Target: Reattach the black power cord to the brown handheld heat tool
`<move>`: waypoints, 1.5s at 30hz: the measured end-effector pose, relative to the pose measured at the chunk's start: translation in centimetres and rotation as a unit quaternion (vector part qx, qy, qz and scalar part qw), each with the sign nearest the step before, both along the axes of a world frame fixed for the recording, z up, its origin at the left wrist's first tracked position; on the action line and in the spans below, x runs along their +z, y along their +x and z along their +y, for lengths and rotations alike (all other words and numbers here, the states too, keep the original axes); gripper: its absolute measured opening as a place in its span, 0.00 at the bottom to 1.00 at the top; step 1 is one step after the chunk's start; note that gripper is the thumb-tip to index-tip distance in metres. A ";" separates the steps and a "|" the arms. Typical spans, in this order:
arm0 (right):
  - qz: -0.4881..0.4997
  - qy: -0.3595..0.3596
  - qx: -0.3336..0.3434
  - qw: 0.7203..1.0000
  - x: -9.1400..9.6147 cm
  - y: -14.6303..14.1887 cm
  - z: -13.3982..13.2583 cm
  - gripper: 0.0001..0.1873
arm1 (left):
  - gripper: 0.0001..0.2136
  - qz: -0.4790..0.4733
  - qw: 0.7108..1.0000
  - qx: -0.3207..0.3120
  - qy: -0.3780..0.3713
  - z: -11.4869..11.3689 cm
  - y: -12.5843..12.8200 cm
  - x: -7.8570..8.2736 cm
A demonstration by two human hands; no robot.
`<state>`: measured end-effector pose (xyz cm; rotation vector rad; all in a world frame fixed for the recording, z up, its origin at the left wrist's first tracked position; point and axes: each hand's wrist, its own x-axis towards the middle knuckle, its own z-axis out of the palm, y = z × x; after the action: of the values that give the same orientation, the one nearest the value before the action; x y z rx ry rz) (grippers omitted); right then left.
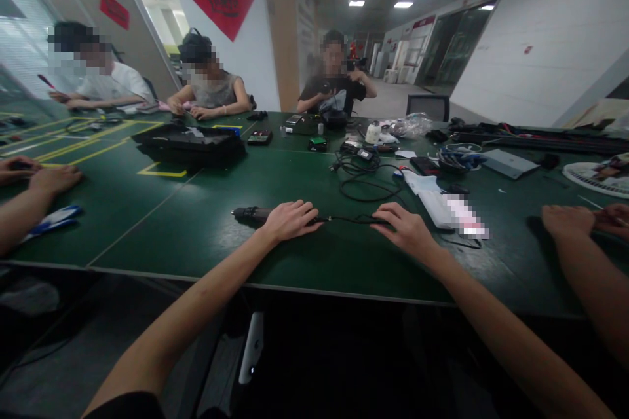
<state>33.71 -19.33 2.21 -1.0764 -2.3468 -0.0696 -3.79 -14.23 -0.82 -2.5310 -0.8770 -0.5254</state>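
A dark, pen-shaped electric screwdriver (250, 213) lies on the green table, its tip pointing left. My left hand (291, 219) is closed over its rear body, fingers wrapped down around it. From the tool's back end a thin black cord (346, 219) runs right along the tabletop. My right hand (405, 228) pinches that cord between thumb and fingers, a short way from the tool. The palm side of both hands is hidden.
Beyond my hands lie a coiled black cable (351, 186), a white packet (432, 203), a black tray (191, 144) and a grey tablet-like slab (511, 163). Co-workers' arms rest at the left (44, 186) and right (570, 229). Several people sit across the table (206, 242).
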 end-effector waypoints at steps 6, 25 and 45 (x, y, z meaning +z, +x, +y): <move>-0.088 0.053 -0.036 0.994 0.6 0.0 0.8 0.17 | 0.15 -0.017 1.000 -0.011 0.019 0.0 -0.3 0.5; -0.183 -0.301 0.011 0.936 1.3 -0.9 2.8 0.29 | 0.16 0.020 0.996 -0.032 0.076 0.2 -0.3 0.1; -0.202 0.019 -0.036 0.979 -0.5 4.0 -2.4 0.14 | 0.18 0.064 0.995 -0.067 0.022 0.4 -0.1 -0.3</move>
<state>37.68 -21.75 1.75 -1.2218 -2.6455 -0.3920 -3.94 -13.78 -1.11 -2.5633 -0.6454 -0.4139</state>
